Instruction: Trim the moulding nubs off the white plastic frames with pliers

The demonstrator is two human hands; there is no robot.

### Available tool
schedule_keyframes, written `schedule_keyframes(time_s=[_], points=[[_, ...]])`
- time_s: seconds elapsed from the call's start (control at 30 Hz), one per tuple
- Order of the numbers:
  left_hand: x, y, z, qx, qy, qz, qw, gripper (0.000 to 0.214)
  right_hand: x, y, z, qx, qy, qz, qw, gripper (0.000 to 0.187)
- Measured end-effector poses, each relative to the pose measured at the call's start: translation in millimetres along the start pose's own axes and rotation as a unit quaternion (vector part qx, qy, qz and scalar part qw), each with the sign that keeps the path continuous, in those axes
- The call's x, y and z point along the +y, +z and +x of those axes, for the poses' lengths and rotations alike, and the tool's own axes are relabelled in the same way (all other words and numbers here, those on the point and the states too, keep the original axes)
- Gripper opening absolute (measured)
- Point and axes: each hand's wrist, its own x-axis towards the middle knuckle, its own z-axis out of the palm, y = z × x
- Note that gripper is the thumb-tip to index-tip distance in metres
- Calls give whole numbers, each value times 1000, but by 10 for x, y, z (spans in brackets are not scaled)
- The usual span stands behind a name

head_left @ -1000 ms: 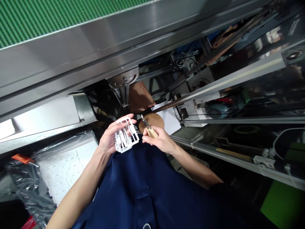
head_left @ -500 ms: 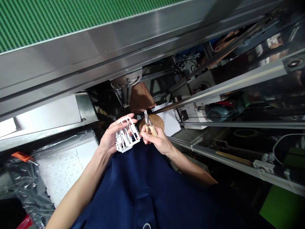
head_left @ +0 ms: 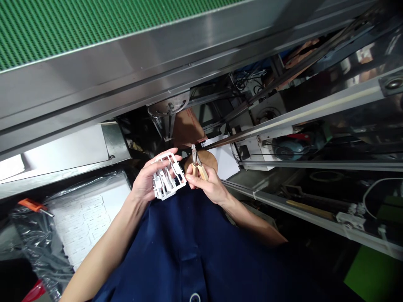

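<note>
My left hand (head_left: 143,181) is closed around a white plastic sprue frame (head_left: 174,191) with thin bars and small parts inside it. Its thumb lies across the front of the frame, and other fingers show behind it. Just to the right, my right hand (head_left: 214,187) grips a pair of side cutters (head_left: 201,171) by pale yellow handles. The metal jaws point away from me and sit apart from the frame. Part of the handles is hidden by the fingers.
A green ribbed conveyor belt (head_left: 94,21) runs behind a metal rail (head_left: 141,54). At left, a box lined with clear plastic holds white moulded parts (head_left: 91,214); an orange-handled tool (head_left: 33,205) lies on its edge. A round brown disc (head_left: 209,158) and white paper (head_left: 227,161) lie below my hands.
Both hands keep their grip on the sprue frame and the side cutters. The whole view has shifted very slightly; little else differs.
</note>
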Motion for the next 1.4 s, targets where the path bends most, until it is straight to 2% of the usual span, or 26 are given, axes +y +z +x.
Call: schedule_keyframes(time_s=[0.23,0.57,0.9,1.4], points=[[22,33,-18,4,2,9,1000,39,20,15,1,4,3,13,1000,17],[73,91,-124,23,37,27,999,41,26,69,-9,-1,-29,61,998,12],[108,173,-216,65,74,58,994,42,-8,94,-26,2,-27,59,998,13],[134,218,-300,62,126,133,981,41,-25,91,-21,-4,-28,58,998,16]])
